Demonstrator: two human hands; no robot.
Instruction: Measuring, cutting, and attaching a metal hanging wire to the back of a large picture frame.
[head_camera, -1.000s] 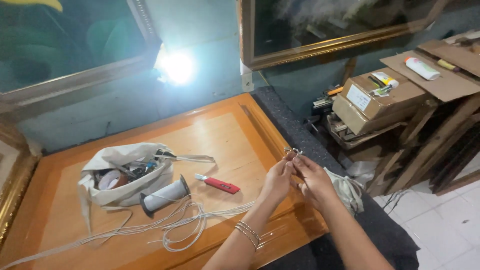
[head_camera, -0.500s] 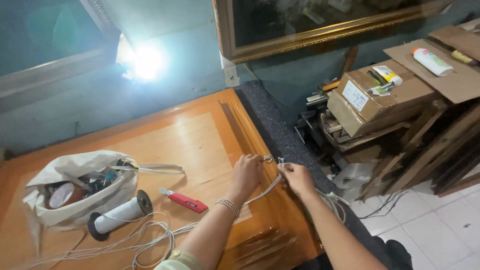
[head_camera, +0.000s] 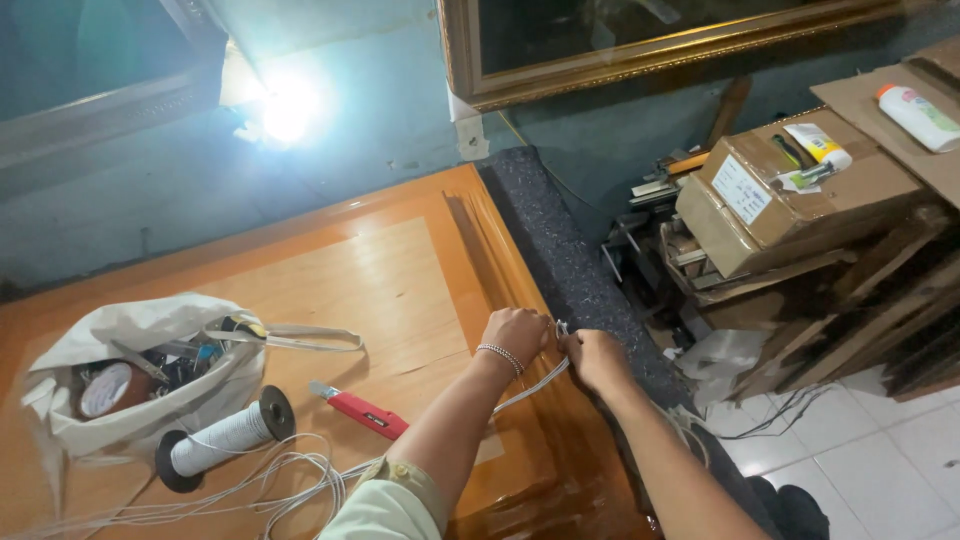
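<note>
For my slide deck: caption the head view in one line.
Both hands, left hand and right hand, pinch a white cord at the wooden panel's edge.

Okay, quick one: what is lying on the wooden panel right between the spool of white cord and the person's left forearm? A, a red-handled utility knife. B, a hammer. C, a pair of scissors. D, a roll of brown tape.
A: the red-handled utility knife lies flat on the wooden panel, between the spool of white cord and the left forearm.
</note>
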